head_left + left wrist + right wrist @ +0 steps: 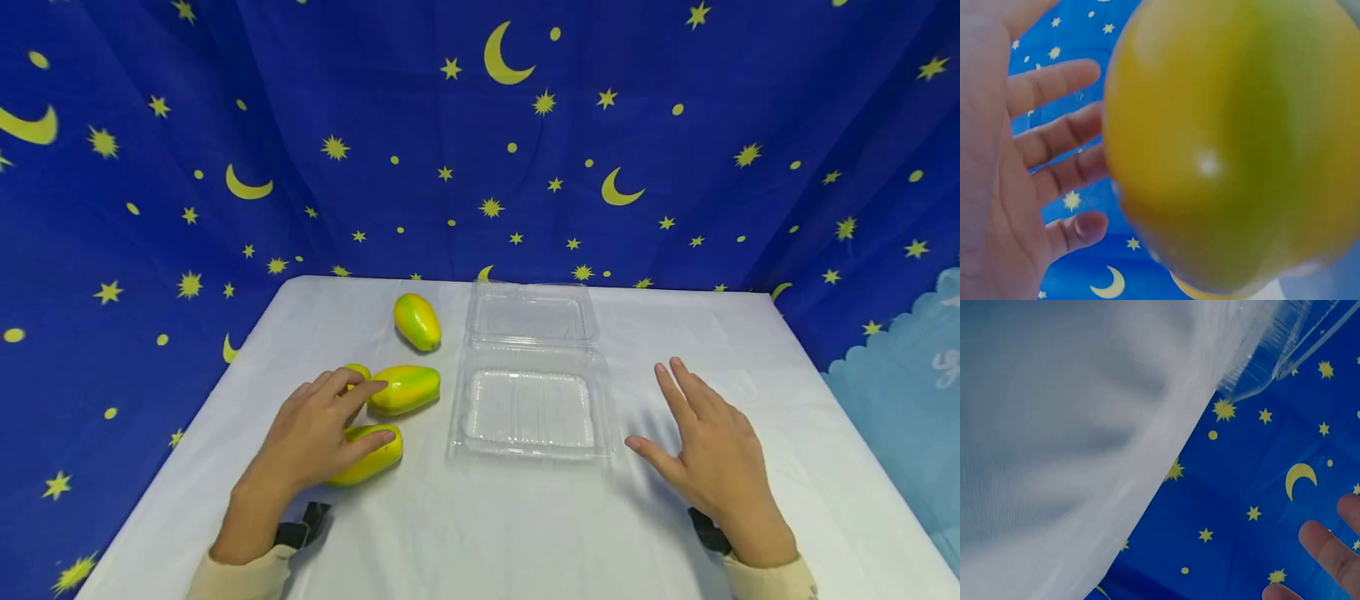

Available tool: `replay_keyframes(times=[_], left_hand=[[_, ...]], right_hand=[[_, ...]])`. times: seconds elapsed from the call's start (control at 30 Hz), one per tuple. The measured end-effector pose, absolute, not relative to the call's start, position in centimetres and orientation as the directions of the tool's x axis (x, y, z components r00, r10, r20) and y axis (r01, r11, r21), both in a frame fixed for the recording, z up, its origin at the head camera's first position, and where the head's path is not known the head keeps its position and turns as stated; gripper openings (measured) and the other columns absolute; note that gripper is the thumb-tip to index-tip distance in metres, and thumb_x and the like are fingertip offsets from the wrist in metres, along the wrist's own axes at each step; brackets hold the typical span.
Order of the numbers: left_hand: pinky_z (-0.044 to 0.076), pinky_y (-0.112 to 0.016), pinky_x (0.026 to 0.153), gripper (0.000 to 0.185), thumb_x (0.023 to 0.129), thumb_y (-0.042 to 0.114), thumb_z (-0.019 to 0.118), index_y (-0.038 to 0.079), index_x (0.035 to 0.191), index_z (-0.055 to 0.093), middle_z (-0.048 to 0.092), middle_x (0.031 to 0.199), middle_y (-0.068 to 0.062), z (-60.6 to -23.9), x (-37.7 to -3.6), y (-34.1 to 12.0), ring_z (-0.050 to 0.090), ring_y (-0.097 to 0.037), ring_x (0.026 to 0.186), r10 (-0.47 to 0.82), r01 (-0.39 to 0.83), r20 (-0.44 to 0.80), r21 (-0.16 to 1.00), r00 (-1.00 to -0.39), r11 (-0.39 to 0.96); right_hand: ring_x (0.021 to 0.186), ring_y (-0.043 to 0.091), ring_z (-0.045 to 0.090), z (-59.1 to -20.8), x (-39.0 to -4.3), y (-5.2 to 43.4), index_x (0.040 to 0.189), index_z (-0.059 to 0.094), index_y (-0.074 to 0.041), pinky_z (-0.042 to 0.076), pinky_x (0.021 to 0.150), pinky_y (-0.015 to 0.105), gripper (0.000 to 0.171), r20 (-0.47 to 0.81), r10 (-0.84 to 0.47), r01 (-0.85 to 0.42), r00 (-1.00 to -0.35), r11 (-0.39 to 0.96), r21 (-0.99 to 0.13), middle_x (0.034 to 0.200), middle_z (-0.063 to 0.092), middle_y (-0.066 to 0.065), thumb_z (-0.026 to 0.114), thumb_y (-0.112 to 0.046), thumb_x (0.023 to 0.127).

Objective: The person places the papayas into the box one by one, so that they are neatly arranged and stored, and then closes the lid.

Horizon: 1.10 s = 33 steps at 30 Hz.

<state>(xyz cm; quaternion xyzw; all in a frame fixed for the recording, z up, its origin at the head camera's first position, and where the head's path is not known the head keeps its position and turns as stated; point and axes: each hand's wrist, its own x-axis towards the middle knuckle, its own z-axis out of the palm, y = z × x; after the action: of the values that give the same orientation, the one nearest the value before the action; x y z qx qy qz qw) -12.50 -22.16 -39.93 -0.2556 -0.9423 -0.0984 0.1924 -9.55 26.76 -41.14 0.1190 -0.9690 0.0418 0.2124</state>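
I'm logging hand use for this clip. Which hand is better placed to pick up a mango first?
Probably the left hand: its fingers lie over the nearest mango, beside the others. The right hand hovers open beyond the clear container, holding nothing.

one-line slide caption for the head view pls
Left hand rests on mangoes beside an open clear plastic box; right hand open over the white table.

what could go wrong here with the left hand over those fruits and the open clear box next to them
The left hand lies with straight fingers across the nearest fruit, not gripping it; the rounded fruit might roll on the white tablecloth. The light clamshell box is not held, since the right hand hovers beside it, so a nudge could slide it.
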Motion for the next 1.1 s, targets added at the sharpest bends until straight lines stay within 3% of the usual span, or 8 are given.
replay_keyframes(times=[0.2,0.47,0.57,0.73,1.1], left_hand=[[0.051,-0.041,0.084,0.061,0.072,0.061,0.082,0.026,0.121,0.072,0.062,0.108,0.008,-40.2,-12.4,-23.0,0.059,-0.015,0.102,0.477,0.57,0.385,0.175,-0.79,0.803],[0.054,-0.039,0.089,0.059,0.07,0.069,0.079,0.034,0.118,0.072,0.064,0.11,0.014,-40.3,-12.3,-23.9,0.059,-0.007,0.104,0.481,0.562,0.304,0.301,-0.823,0.771],[0.054,-0.037,0.087,0.056,0.071,0.069,0.078,0.04,0.119,0.07,0.065,0.109,0.016,-40.2,-12.0,-24.3,0.06,-0.006,0.101,0.47,0.531,0.249,0.351,-0.847,0.771],[0.053,-0.032,0.08,0.054,0.071,0.068,0.078,0.041,0.118,0.071,0.065,0.105,0.018,-40.1,-11.7,-25.0,0.058,-0.003,0.092,0.462,0.484,0.16,0.424,-0.872,0.766],[0.052,-0.035,0.085,0.053,0.069,0.063,0.083,0.042,0.117,0.071,0.065,0.107,0.019,-40.2,-12.2,-25.0,0.057,-0.002,0.094,0.45,0.424,0.047,0.435,-0.892,0.794]], right_hand=[[0.133,0.042,0.05,-41.5,-9.7,25.8,0.159,0.029,-0.02,0.047,0.092,0.065,0.103,0.423,-0.238,-0.282,-0.875,0.958,-0.044,0.159,0.04,0.014,0.068,-0.071,0.078],[0.137,0.039,0.047,-42.1,-9.5,24.7,0.159,0.03,-0.023,0.045,0.096,0.062,0.102,0.405,-0.269,-0.318,-0.874,0.946,-0.058,0.161,0.037,0.01,0.068,-0.072,0.078],[0.139,0.038,0.045,-42.3,-9.5,24.3,0.16,0.028,-0.024,0.044,0.098,0.064,0.102,0.38,-0.279,-0.313,-0.882,0.949,-0.03,0.163,0.034,0.009,0.065,-0.075,0.078],[0.141,0.038,0.043,-42.8,-9.3,23.7,0.16,0.027,-0.023,0.044,0.098,0.067,0.103,0.335,-0.303,-0.309,-0.892,0.95,0.035,0.164,0.031,0.009,0.058,-0.079,0.08],[0.141,0.037,0.044,-43.5,-9.3,22.7,0.159,0.03,-0.023,0.044,0.098,0.068,0.1,0.269,-0.313,-0.318,-0.911,0.948,0.027,0.165,0.031,0.008,0.055,-0.08,0.081]])
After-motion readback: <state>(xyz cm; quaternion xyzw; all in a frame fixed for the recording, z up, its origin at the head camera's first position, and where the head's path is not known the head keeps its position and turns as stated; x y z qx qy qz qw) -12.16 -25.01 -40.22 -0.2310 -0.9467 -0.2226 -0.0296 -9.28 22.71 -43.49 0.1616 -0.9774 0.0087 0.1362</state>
